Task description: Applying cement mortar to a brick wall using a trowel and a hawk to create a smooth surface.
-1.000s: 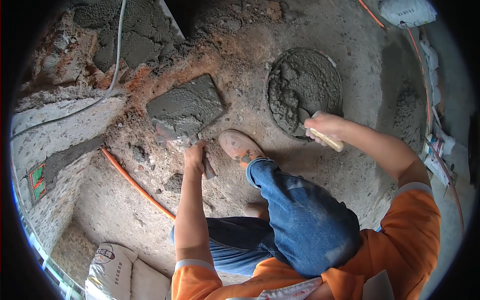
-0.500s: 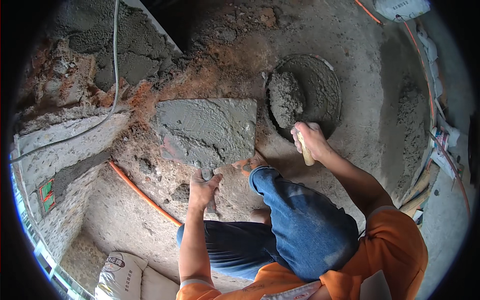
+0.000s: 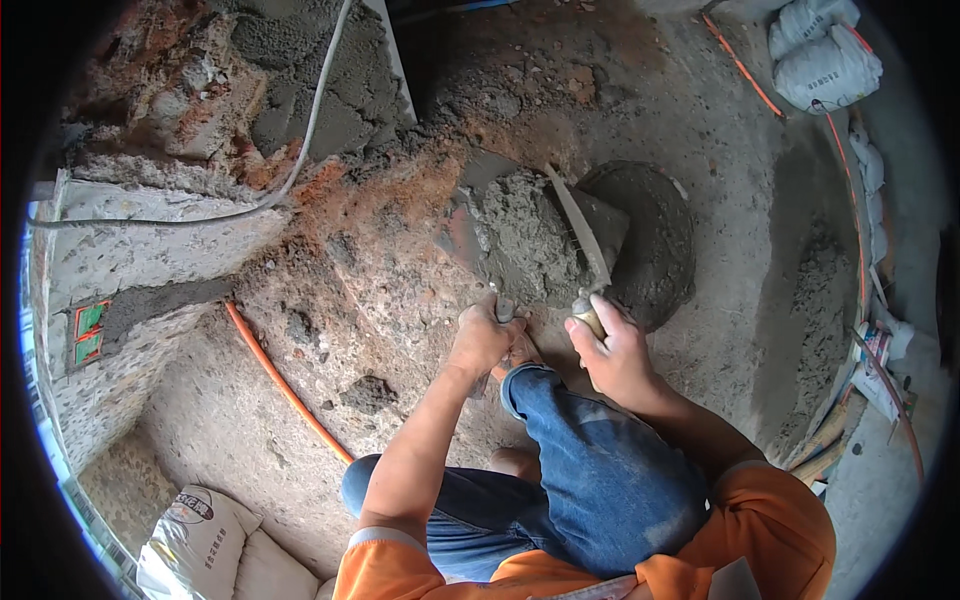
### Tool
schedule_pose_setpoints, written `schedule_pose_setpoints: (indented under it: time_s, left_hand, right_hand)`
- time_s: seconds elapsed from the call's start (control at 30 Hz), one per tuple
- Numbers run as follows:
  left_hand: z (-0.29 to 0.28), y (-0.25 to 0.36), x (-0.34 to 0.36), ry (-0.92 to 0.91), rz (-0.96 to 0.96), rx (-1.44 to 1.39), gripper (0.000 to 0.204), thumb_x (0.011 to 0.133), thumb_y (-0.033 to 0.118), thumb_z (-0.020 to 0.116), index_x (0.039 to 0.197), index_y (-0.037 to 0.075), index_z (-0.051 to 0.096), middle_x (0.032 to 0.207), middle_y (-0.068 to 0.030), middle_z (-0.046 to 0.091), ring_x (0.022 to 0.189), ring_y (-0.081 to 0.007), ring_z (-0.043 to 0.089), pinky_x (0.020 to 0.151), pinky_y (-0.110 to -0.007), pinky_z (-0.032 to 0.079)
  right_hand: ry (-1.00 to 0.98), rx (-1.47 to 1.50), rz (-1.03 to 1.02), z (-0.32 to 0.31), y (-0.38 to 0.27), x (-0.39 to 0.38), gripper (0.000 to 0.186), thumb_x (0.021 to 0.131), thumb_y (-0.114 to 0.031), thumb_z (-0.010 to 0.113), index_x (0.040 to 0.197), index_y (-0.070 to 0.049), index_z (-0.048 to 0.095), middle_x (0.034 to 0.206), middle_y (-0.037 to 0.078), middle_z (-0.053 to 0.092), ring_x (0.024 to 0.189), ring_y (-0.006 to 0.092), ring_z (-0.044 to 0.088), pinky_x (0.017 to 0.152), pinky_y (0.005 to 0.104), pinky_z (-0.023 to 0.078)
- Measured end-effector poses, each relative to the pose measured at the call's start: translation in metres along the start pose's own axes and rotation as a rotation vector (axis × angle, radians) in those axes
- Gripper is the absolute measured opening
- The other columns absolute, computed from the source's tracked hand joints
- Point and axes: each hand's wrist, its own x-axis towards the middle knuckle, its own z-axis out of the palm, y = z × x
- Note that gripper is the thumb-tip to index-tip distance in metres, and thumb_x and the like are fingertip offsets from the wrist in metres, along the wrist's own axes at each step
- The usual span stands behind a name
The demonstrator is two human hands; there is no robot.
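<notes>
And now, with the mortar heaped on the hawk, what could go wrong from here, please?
The heaped mortar could slide if the hawk tips, since the left hand grips only its handle. The trowel in the right hand might push some over the side, as its blade stands on edge beside the heap. Falling lumps could also land on the shoe near the hawk's handle.

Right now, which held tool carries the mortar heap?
The broad board in the left grip, beneath the heap; the trowel in the right grip shows a narrow blade edge.
</notes>
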Motion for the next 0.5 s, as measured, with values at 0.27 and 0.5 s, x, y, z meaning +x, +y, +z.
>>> schedule_pose_setpoints:
  time_s: [0.27, 0.5]
  left_hand:
    - [-0.021, 0.008, -0.006, 0.239, -0.082, -0.269, 0.030, 0.083, 0.016, 0.069, 0.097, -0.004, 0.052, 0.070, -0.0125, 0.060, 0.056, -0.0217, 0.060, 0.052, -0.034, 0.048]
    - [-0.042, 0.015, -0.022, 0.277, -0.116, -0.351, 0.031, 0.083, 0.018, 0.069, 0.095, -0.005, 0.053, 0.065, -0.0130, 0.062, 0.050, -0.0197, 0.061, 0.049, -0.034, 0.049]
  right_hand:
    - [-0.177, 0.223, 0.249, 0.000, -0.025, 0.028, 0.025, 0.091, -0.022, 0.060, 0.091, 0.003, 0.056, 0.060, 0.009, 0.060, 0.048, 0.0164, 0.060, 0.043, 0.0318, 0.048]
    - [-0.073, -0.094, -0.490, -0.006, -0.030, 0.032, 0.033, 0.088, -0.018, 0.063, 0.105, 0.009, 0.058, 0.092, 0.023, 0.062, 0.079, 0.0370, 0.064, 0.063, 0.0422, 0.051]
